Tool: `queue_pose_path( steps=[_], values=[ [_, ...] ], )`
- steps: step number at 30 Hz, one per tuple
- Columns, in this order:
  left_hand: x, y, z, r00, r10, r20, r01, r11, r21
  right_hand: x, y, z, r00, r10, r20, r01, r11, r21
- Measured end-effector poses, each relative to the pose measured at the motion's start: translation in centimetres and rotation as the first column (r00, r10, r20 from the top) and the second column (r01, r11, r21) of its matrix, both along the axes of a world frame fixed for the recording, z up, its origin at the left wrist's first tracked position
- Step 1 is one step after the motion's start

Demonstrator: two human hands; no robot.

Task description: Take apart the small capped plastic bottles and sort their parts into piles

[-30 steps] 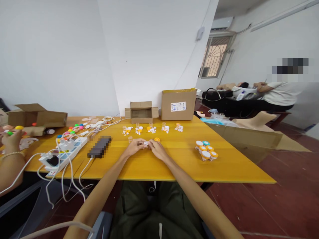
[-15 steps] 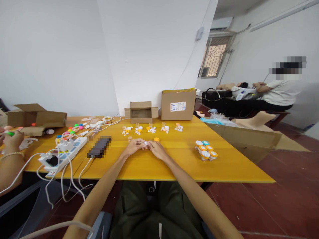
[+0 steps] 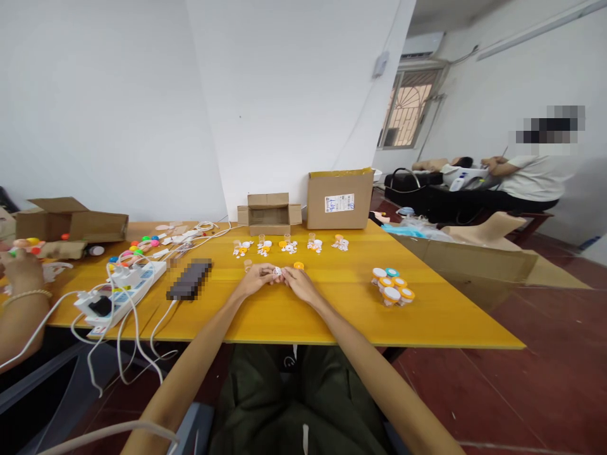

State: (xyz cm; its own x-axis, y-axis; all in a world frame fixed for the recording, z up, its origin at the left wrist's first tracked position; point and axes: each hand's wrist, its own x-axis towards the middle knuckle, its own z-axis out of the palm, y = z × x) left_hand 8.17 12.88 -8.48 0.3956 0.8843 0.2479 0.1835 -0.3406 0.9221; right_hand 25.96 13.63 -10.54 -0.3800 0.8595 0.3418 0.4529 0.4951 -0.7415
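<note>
Over the middle of the table my left hand (image 3: 258,279) and my right hand (image 3: 296,280) meet, fingers closed in a pinch. Between their fingertips is a small white plastic part with dark holes (image 3: 277,271), gripped from both sides. Just behind my right hand lies an orange ring-shaped cap (image 3: 298,266). A clear little cup (image 3: 248,265) stands behind my left hand. Farther back, small groups of white and orange parts (image 3: 288,247) with clear cups lie in a row.
At the right stand several capped clear jars (image 3: 391,294). A small open carton (image 3: 269,215) and a larger box (image 3: 340,199) are against the wall. Left are a power strip (image 3: 137,294) with cables, a dark device (image 3: 190,280) and a co-worker's hand (image 3: 23,272) near coloured balls.
The white part has turned slightly between my fingertips. My hands stay in nearly the same place. At the left, the co-worker's hand has shifted a little.
</note>
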Motion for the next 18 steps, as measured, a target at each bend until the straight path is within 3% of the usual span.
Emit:
queue_pose_path(
  steps=[10,18],
  values=[
    [0.0,-0.4,0.0,0.971,0.128,-0.204,-0.089,0.978,0.189,-0.2,0.0,0.2,0.997,-0.022,-0.072,0.02,0.999,-0.025],
    [0.3,-1.3,0.4,0.84,0.287,-0.461,-0.129,0.93,0.345,0.0,0.6,-0.3,0.985,-0.083,-0.149,0.083,0.997,-0.01]
  ],
)
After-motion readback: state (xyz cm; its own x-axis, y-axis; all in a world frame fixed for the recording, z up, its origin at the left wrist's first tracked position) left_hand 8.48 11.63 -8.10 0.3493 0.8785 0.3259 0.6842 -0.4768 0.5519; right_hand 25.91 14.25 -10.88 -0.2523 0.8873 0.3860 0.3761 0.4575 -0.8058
